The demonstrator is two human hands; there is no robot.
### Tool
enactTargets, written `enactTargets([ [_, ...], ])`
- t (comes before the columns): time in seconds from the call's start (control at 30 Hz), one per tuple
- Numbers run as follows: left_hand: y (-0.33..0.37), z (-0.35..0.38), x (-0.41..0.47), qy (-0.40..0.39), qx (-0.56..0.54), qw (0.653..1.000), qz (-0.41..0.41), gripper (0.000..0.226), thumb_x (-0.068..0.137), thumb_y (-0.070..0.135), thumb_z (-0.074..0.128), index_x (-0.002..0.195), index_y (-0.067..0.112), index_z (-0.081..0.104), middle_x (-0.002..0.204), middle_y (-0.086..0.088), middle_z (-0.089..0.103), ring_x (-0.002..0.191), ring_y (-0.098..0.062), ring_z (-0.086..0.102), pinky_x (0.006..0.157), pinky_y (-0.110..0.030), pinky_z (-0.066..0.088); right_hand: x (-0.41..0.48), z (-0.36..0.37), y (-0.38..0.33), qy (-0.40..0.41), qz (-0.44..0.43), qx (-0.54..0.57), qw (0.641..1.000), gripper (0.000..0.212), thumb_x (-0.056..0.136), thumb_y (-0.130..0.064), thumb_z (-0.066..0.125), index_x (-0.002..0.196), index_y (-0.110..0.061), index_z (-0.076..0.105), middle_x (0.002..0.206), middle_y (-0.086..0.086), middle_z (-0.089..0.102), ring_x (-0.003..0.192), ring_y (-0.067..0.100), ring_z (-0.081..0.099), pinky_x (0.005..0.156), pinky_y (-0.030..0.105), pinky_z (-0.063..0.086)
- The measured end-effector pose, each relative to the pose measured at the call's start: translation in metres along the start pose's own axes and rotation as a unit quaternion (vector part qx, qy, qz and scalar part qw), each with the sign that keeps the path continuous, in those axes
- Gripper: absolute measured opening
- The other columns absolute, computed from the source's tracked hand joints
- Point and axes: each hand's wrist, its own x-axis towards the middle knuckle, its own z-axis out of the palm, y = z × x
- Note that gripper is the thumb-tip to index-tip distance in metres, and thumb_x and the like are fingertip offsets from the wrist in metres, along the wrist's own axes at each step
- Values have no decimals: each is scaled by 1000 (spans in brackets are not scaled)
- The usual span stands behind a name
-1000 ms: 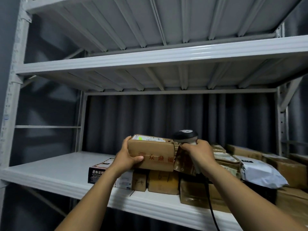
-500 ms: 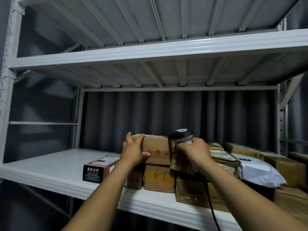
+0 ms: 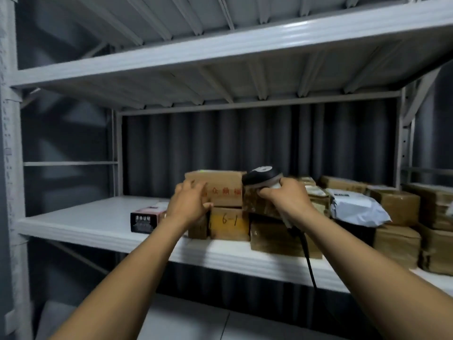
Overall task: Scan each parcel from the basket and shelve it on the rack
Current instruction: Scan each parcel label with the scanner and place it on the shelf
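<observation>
Parcel (image 3: 220, 190) atop box (image 3: 229, 225), scanner (image 3: 262, 179) right.

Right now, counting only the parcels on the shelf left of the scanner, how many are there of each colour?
Brown cardboard: 3 (red-printed top box, box marked 6-1, small box beside it)
Black-and-pink carton: 1
Total: 4, all left of the scanner
</observation>
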Motion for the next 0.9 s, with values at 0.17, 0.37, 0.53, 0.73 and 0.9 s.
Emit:
enactTargets([
  [0.17, 16, 21, -58, -39, 73, 996, 42, 61, 88, 41, 63, 143, 24, 40, 146, -9, 38, 133, -31, 33, 103, -42, 38, -52, -5, 26, -66, 2, -28, 997, 16, 81, -24, 70, 72, -19, 58, 66, 2, 63, 55, 18, 60, 48, 26, 45],
  [0.37, 41, 64, -130, -95, 61, 991, 67, 56, 92, 38, 58, 143, 23, 41, 148, -9, 37, 135, -30, 32, 104, -40, 37, -113, -5, 87, -146, 39, -65, 986, 18, 80, -27, 69, 74, -11, 63, 62, 6, 63, 53, 19, 58, 57, 28, 46],
  [0.53, 57, 116, -188, -143, 48, 986, 74, 54, 91, 37, 59, 141, 21, 45, 146, -5, 40, 134, -28, 34, 103, -39, 38, -156, -7, 152, -187, 84, -100, 974, 18, 78, -29, 69, 83, -12, 65, 67, 4, 67, 55, 20, 64, 55, 31, 53],
  [0.73, 61, 188, -259, -251, 65, 964, 55, 55, 93, 41, 56, 143, 22, 42, 144, -5, 43, 131, -28, 38, 101, -38, 39, -218, -7, 236, -258, 166, -132, 943, 20, 79, -29, 68, 91, -13, 64, 71, 2, 65, 62, 20, 64, 60, 32, 55],
  [0.9, 61, 233, -330, -343, 56, 937, 38, 55, 94, 39, 55, 144, 22, 40, 147, -6, 41, 133, -28, 37, 101, -38, 40, -271, -14, 290, -305, 164, -190, 919, 28, 80, -29, 70, 89, -4, 63, 86, 8, 65, 78, 23, 58, 63, 30, 40],
])
